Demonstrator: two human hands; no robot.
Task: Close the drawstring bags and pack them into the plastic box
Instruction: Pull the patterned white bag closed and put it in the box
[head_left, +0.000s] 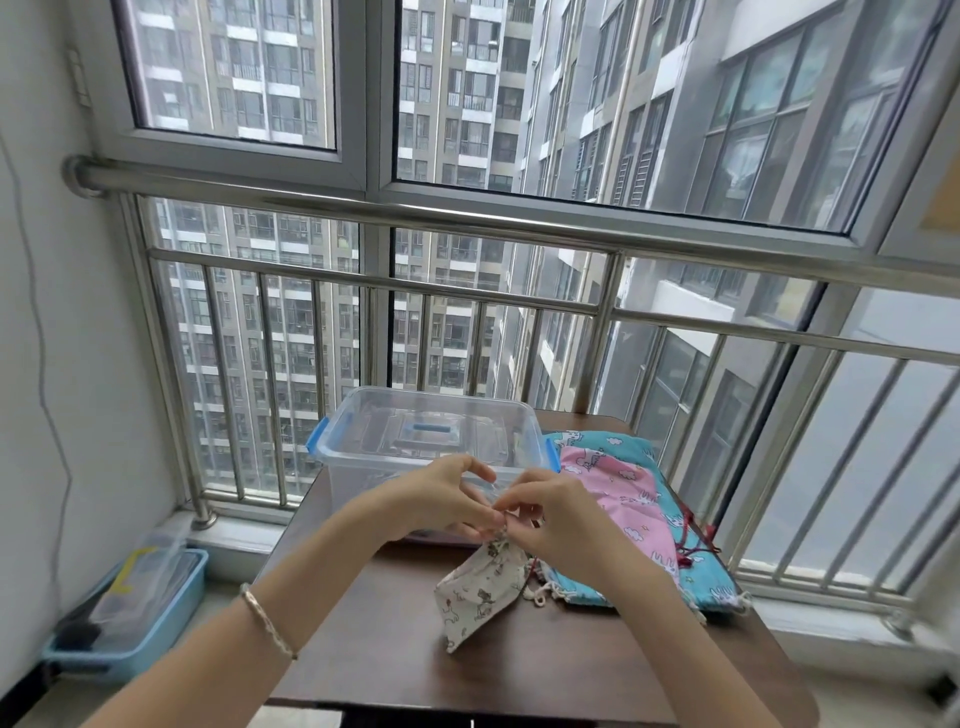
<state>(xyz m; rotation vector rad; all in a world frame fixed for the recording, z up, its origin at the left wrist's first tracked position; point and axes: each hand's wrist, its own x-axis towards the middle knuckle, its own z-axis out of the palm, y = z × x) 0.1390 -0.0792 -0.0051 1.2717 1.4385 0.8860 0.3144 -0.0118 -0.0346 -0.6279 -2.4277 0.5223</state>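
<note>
Below both hands, hanging toward dark wooden table (389, 649): small cream printed cloth drawstring bag (478, 587). Left hand (441, 499) and right hand (561, 519) curled, fingertips pinching its gathered neck. Step judged: cinching. Next: pull cord tight, lift forward into clear plastic box with blue latches (358, 421), just beyond hands. Pink cloth bag (623, 493) on teal cloth bag (696, 577), right of right hand, unpacked.

Cream drawstring bag (480, 590) printed with small brown and grey animals, seen against a dark brown tabletop (384, 639). Beside it, a pink bag (623, 493) patterned with white clouds and animals, and a turquoise bag (623, 447) carrying similar white prints, both crossed by dark red cords (690, 527). The plastic box (431, 441) is clear, its latches (317, 435) bright blue. A pale blue tray (171, 623) is on the floor.
</note>
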